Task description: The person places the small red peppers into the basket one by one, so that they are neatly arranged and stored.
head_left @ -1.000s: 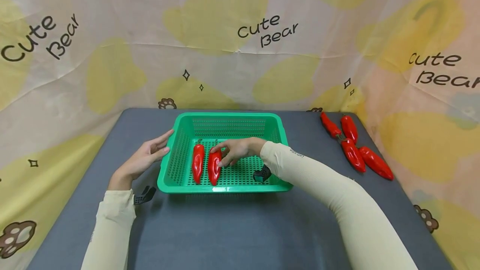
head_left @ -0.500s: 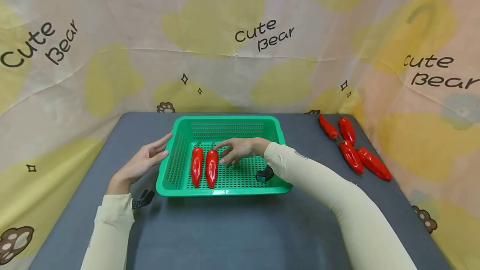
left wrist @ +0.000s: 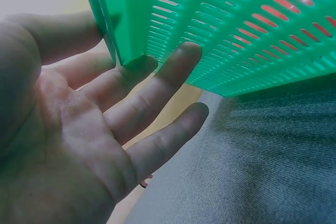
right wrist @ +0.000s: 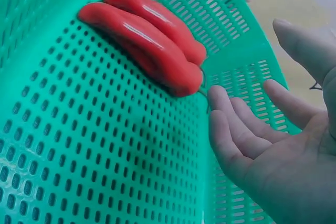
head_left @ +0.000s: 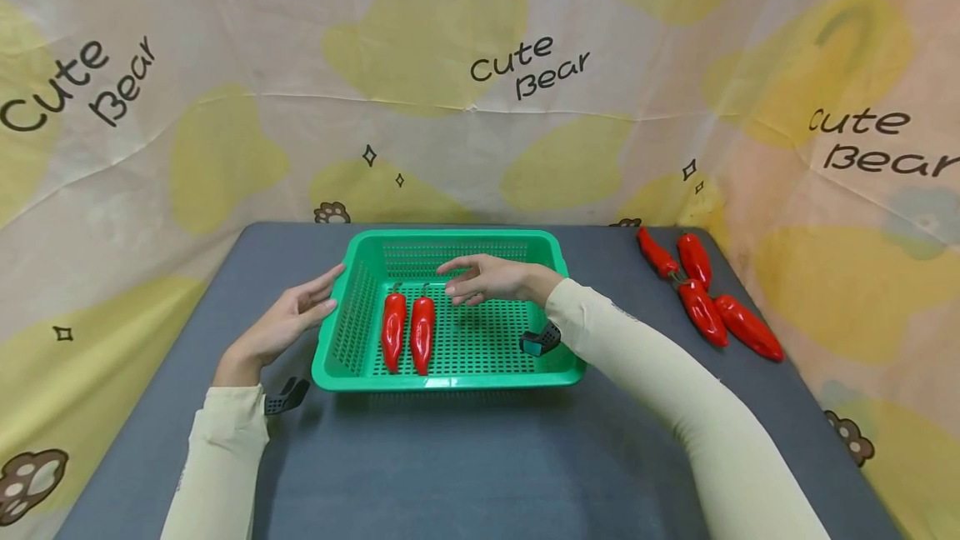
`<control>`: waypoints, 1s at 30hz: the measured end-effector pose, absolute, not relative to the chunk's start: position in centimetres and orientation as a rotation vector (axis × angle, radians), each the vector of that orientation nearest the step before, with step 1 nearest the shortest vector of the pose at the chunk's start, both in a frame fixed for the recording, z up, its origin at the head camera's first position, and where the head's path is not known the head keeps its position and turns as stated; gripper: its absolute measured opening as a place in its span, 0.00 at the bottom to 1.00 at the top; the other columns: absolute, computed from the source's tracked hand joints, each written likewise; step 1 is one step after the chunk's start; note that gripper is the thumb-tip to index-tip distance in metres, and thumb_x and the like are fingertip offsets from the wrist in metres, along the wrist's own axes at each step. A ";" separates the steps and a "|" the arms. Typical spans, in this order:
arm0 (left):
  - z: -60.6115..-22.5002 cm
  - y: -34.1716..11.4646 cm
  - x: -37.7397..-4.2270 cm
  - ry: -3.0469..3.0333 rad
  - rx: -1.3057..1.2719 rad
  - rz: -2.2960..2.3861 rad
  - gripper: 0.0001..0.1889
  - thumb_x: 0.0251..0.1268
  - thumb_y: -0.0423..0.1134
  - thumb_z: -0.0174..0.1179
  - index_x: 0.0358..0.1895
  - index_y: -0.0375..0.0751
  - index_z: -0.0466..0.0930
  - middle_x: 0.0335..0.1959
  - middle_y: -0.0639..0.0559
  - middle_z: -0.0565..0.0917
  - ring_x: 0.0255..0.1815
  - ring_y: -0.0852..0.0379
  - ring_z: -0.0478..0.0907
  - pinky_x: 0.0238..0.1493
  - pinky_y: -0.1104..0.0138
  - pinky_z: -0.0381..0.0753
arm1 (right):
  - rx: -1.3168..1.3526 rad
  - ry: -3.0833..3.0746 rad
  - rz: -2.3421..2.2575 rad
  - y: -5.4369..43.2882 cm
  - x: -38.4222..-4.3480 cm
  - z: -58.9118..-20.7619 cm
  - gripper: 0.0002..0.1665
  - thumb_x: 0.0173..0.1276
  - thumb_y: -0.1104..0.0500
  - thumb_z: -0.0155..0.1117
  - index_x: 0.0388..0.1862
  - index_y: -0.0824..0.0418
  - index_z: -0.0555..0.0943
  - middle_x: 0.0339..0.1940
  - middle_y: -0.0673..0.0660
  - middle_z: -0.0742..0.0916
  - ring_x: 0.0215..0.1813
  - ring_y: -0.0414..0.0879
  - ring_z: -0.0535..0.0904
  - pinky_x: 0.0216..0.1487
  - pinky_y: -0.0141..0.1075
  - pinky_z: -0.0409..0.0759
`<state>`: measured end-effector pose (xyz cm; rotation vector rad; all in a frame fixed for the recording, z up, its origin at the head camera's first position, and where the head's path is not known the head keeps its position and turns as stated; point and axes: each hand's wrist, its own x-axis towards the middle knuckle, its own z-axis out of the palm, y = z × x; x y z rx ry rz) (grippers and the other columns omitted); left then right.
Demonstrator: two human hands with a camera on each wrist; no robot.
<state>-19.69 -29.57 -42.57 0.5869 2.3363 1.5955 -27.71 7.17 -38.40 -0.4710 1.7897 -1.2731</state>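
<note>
Two red peppers, a left one (head_left: 393,332) and a right one (head_left: 423,335), lie side by side in the green basket (head_left: 450,383), stems toward the back. My right hand (head_left: 491,280) hovers over the basket, right of the peppers, fingers loosely extended and holding nothing. In the right wrist view its fingertips (right wrist: 218,97) appear close to the pepper stems. My left hand (head_left: 288,319) is at the basket's left rim, fingers spread. The left wrist view shows its thumb (left wrist: 71,34) against the rim and its other fingers fairly straight beneath.
Several more red peppers (head_left: 703,313) lie clustered on the grey table (head_left: 465,465) at the far right, outside the basket. A patterned cloth (head_left: 420,148) hangs behind and at both sides of the table.
My right hand has let go of the right pepper in the basket and moved up and to the right, away from it. The left hand stays at the rim.
</note>
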 end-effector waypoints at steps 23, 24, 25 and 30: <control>-42.2 -29.4 -19.6 2.386 0.536 1.528 0.33 0.83 0.43 0.47 0.83 0.47 0.45 0.84 0.39 0.49 0.80 0.33 0.55 0.58 0.78 0.74 | -0.487 1.733 -1.569 10.1 -27.3 -35.4 0.33 0.81 0.61 0.52 0.81 0.59 0.58 0.80 0.67 0.67 0.63 0.53 0.81 0.74 0.50 0.71; -42.2 -29.4 -19.6 2.389 0.534 1.525 0.33 0.83 0.43 0.47 0.83 0.47 0.45 0.84 0.39 0.49 0.79 0.36 0.57 0.58 0.78 0.74 | -0.488 1.732 -1.579 10.2 -27.2 -35.3 0.33 0.80 0.61 0.52 0.81 0.59 0.58 0.79 0.67 0.67 0.63 0.52 0.82 0.74 0.50 0.72; -42.2 -29.4 -19.5 2.389 0.533 1.524 0.33 0.83 0.43 0.47 0.83 0.47 0.45 0.84 0.39 0.49 0.79 0.41 0.59 0.58 0.78 0.74 | -0.489 1.733 -1.588 10.3 -27.1 -35.3 0.33 0.80 0.61 0.52 0.81 0.59 0.58 0.79 0.66 0.68 0.63 0.51 0.82 0.74 0.50 0.72; -42.2 -29.4 -19.4 2.394 0.529 1.527 0.33 0.82 0.43 0.47 0.83 0.48 0.46 0.83 0.39 0.50 0.74 0.64 0.65 0.58 0.77 0.75 | -0.504 1.721 -1.629 11.2 -26.6 -34.9 0.33 0.81 0.62 0.50 0.81 0.59 0.58 0.77 0.64 0.71 0.70 0.61 0.76 0.77 0.54 0.66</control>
